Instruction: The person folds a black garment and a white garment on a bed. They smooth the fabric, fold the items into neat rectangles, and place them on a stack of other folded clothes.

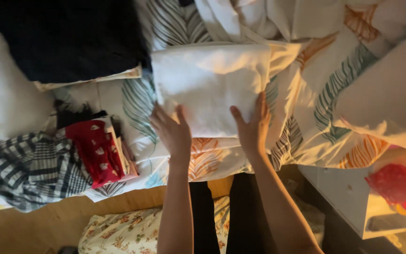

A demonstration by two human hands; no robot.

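Observation:
A folded white cloth (210, 82) lies on a bedsheet printed with leaves (316, 117). My left hand (172, 131) rests flat on the cloth's near left edge, fingers spread. At the near right edge my right hand (252, 127) presses on the cloth, fingers pointing away from me. Neither hand is closed around anything; both lie on top of the fabric.
A dark folded garment (66, 37) sits at the far left. A checked cloth (34, 169) and a red patterned cloth (97, 150) are piled at the left. Loose white fabric (391, 94) bunches at the right. A white unit (353, 197) with red cloth (398, 186) stands below right. Floral fabric (123, 230) lies near my legs.

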